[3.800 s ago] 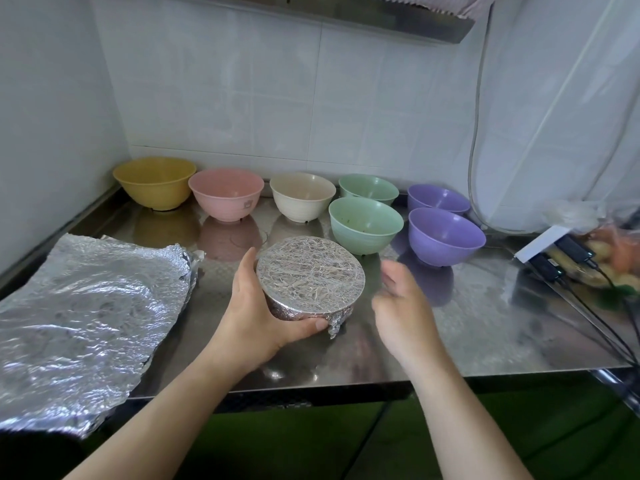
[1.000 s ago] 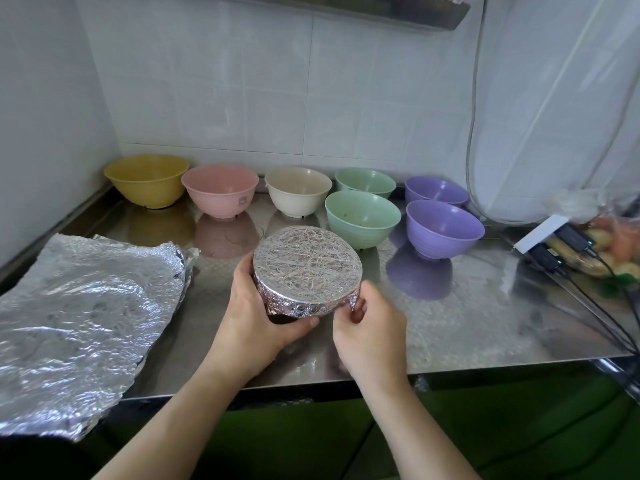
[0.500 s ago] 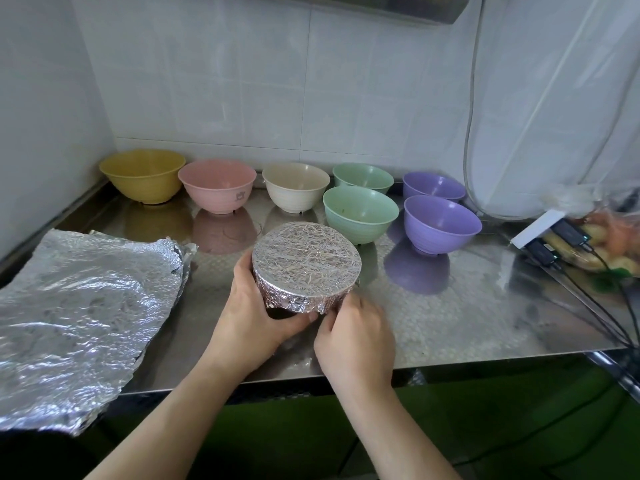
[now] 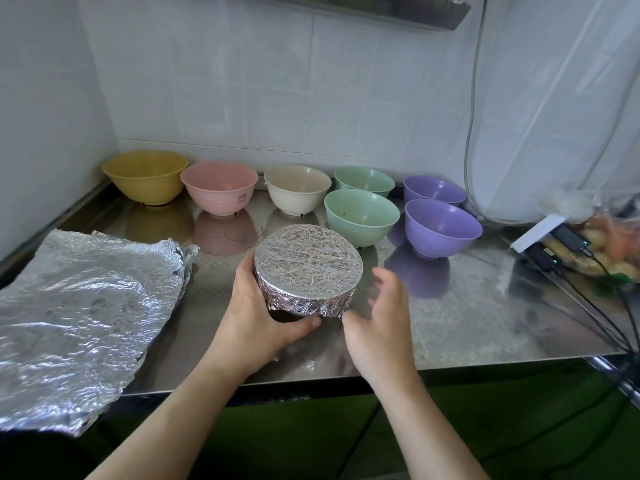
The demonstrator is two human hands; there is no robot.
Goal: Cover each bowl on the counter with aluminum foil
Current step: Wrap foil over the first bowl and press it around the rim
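A foil-covered bowl (image 4: 308, 266) stands near the front of the steel counter (image 4: 467, 323). My left hand (image 4: 258, 317) grips its left side, thumb under the foil's lower edge. My right hand (image 4: 379, 323) hovers just right of it, fingers spread and relaxed, the thumb close to the foil's lower right corner. Behind stand uncovered bowls: yellow (image 4: 145, 176), pink (image 4: 219, 187), cream (image 4: 297, 188), two green (image 4: 362, 216) (image 4: 364, 181) and two purple (image 4: 442, 226) (image 4: 434, 191). A crumpled sheet of aluminum foil (image 4: 79, 313) lies at the left.
A white power strip with black plugs (image 4: 543, 244) and cables sits at the right edge, beside a bag of food (image 4: 609, 244). A hanging plastic sheet (image 4: 554, 98) and a cable drop at the back right. Tiled walls close the back and left.
My right hand has come off the foil at the bowl's lower right and opened beside it. The left hand keeps its hold on the bowl.
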